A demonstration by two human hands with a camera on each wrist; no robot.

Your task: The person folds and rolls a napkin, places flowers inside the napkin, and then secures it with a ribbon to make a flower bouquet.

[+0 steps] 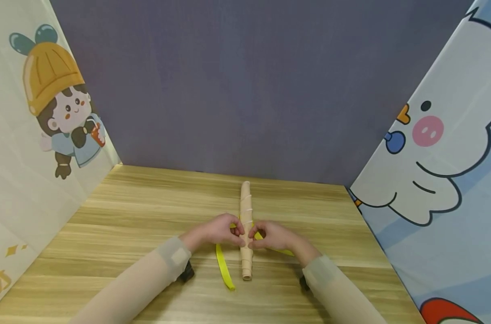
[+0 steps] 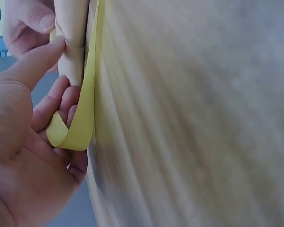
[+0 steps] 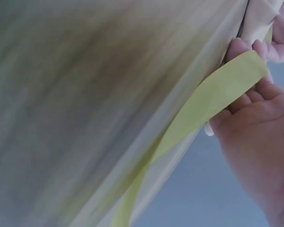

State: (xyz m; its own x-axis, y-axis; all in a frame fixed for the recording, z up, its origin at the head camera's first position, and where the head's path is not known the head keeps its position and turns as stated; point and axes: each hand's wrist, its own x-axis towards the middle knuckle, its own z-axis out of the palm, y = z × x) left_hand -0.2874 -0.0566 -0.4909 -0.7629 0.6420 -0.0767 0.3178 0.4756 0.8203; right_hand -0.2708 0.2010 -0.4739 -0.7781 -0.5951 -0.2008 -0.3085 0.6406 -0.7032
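A beige roll [image 1: 247, 261], apparently a sheet wound up with slanting edges showing, lies lengthwise on the table. From its left side my left hand [image 1: 221, 228] grips it with thumb and fingers. Opposite, my right hand [image 1: 272, 236] holds the roll's right side, fingertips close to the left hand's. A yellow ribbon [image 1: 225, 269] passes by the roll, one end trailing toward the front left and the other out to the right. In the left wrist view the ribbon [image 2: 83, 113] loops past the curled fingers; in the right wrist view the ribbon [image 3: 208, 99] crosses by the fingers.
The wood-grain table [image 1: 140, 198] is bounded by a dark grey panel [image 1: 245, 90] at the back. Printed cartoon panels stand on the left [image 1: 18, 180] and right [image 1: 464, 234]. Dark wrist devices [image 1: 186, 272] sit under both forearms.
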